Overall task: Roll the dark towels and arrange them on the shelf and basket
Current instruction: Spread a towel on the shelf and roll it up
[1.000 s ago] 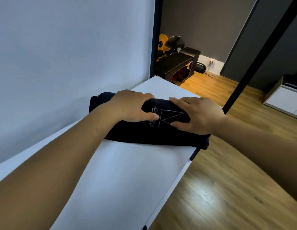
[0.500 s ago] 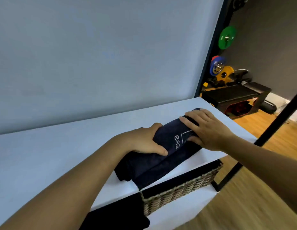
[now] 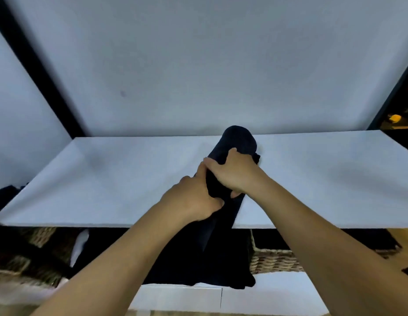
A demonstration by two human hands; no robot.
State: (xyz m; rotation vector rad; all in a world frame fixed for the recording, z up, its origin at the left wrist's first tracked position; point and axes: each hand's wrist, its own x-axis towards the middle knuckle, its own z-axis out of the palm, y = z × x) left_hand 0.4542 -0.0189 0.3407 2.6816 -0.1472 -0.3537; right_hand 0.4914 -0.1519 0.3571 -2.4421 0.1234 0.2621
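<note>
While both hands grip it, the rolled dark towel lies on the white shelf. It runs lengthwise from the front edge toward the back wall, its far end close to the wall.

- Left hand: fingers curled round the near part of the roll.
- Right hand: wrapped over the roll just beyond the left hand, touching it.
- Purpose, as judged: the double grip keeps the roll tight, so it cannot unwind while it is squared up on the shelf.
- Wicker basket: on the lower level, under the shelf's front edge, to the right.
- Dark cloth: heaped just beside the basket. It may be further towels, but it is too dim to tell whether they are rolled.
</note>
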